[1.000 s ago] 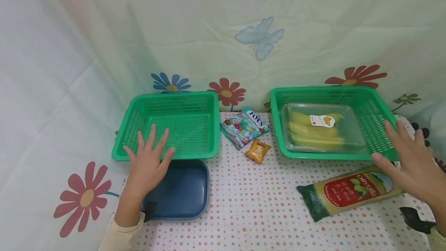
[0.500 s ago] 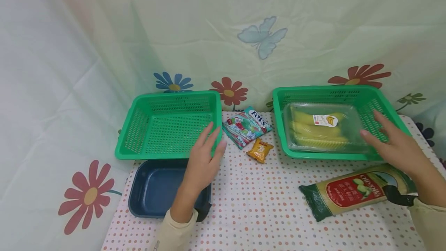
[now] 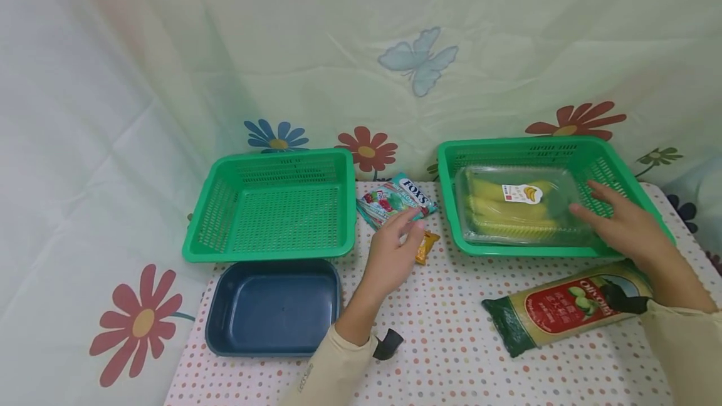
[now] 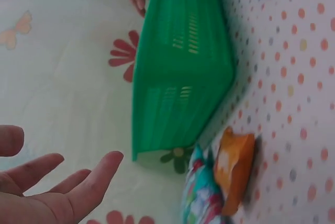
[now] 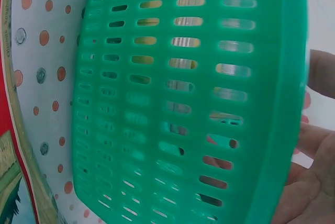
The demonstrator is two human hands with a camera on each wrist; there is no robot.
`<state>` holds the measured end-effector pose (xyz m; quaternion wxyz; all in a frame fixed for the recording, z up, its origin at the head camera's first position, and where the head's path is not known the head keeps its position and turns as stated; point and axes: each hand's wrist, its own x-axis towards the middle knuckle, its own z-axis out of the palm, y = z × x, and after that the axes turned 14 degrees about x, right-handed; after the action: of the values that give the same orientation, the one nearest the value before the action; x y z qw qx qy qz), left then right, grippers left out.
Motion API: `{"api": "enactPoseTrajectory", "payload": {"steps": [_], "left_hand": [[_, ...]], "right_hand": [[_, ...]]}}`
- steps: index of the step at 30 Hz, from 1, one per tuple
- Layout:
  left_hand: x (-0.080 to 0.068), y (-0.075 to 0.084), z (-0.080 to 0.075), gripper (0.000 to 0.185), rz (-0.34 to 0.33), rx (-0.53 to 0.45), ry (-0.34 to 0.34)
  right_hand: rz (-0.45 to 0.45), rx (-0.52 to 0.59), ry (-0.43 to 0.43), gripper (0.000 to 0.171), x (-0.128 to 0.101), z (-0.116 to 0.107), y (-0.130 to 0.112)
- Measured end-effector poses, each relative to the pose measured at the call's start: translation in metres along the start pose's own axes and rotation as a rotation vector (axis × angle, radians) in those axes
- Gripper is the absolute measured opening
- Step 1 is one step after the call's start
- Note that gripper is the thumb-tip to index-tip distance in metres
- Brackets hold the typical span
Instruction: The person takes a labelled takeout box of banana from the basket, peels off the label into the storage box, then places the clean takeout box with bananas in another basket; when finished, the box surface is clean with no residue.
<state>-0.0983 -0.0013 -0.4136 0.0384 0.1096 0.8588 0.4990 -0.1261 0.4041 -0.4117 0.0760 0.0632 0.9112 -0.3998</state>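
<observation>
Across the polka-dot tablecloth (image 3: 440,343), biggest stuff first: two green slotted baskets sit along the back against a flowery sheet (image 3: 169,80). Left basket (image 3: 273,205) has nothing in it that I can see. Right basket (image 3: 620,171) holds a clear plastic clamshell of bananas (image 3: 516,208) with a little banana sticker on the lid.

Next down in size, a dark blue tray (image 3: 273,306) sits right in front of the left basket, touching or nearly touching its front rim. Over on the right, just in front of the right basket, a long green and red Olivoila packet (image 3: 564,312) lies flat at a slant.

Right hand (image 3: 620,224) is over the front right part of the right basket, fingers stretched out fairly straight and spread, fingertips at the right end of the banana clamshell. Can't tell if they actually touch the lid or just hover. The right wrist view only shows the basket wall from outside with the palm behind it, so no help there.

Left hand (image 3: 395,252) is between the two baskets, fingers relaxed and only lightly bent, holding nothing. Its fingertips are right over the two small snacks: the Fox's candy bag (image 3: 395,199), lying flat between the baskets, and the little orange snack pack (image 3: 425,246) just in front of it. The left wrist view shows the palm open and above both packs, not touching them.
</observation>
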Motion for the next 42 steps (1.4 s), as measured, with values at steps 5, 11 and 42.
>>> {"api": "enactPoseTrajectory", "payload": {"steps": [5, 11, 42], "left_hand": [[0.017, 0.000, 0.023, 0.042, -0.091, -0.110, -0.026], [0.036, -0.003, 0.047, 0.040, -0.211, -0.402, -0.104], [0.091, -0.021, 0.062, 0.037, -0.268, -0.553, -0.281]], "right_hand": [[-0.011, -0.013, -0.002, 0.080, 0.004, 0.001, 0.002], [0.005, -0.006, -0.044, 0.077, 0.010, 0.002, 0.005], [-0.035, 0.149, -0.110, 0.071, 0.013, -0.007, 0.018]]}}
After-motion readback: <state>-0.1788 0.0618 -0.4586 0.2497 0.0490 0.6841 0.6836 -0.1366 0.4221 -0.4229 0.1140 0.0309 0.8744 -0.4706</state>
